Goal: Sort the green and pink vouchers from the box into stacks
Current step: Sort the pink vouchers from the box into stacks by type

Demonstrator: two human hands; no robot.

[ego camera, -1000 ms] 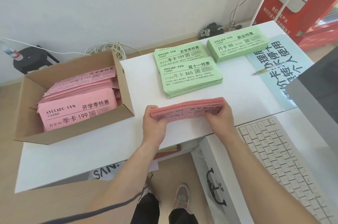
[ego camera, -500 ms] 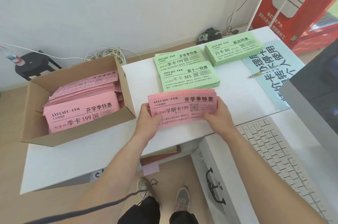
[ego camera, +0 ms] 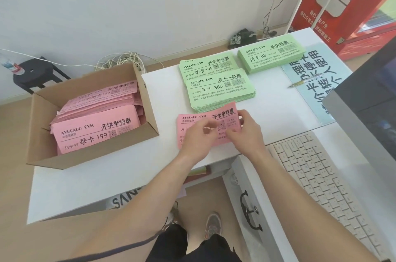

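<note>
White desktop (ego camera: 128,176) set against a pale wall carries the sorting. On it, flat and face up, lies the pink bundle (ego camera: 222,115), just to the right of the cardboard box (ego camera: 96,154) and level with its near corner.

Both hands are on the bundle. The left hand (ego camera: 198,139) covers its middle with fingers bent down onto the top sheet; whether it pinches any paper cannot be told. The right hand (ego camera: 246,133) curls round the end farthest from the box, thumb on the printed face and fingers tucked at the edge, so it seems to grip the sheets there.

These are thin printed slips: light, floppy one by one, and likely slick enough to fan out. As a block they should hold their shape if taken by the two short ends, thumbs above and fingers beneath, and squared against the desk before being let go.

Inside the box more pink vouchers (ego camera: 94,131) lie in a loose, slanting heap. To the right of the box and farther back sit three green stacks (ego camera: 220,92), two overlapping and one apart. Well right of the box are a pen (ego camera: 304,83), a keyboard (ego camera: 321,176) and a monitor (ego camera: 368,116).
</note>
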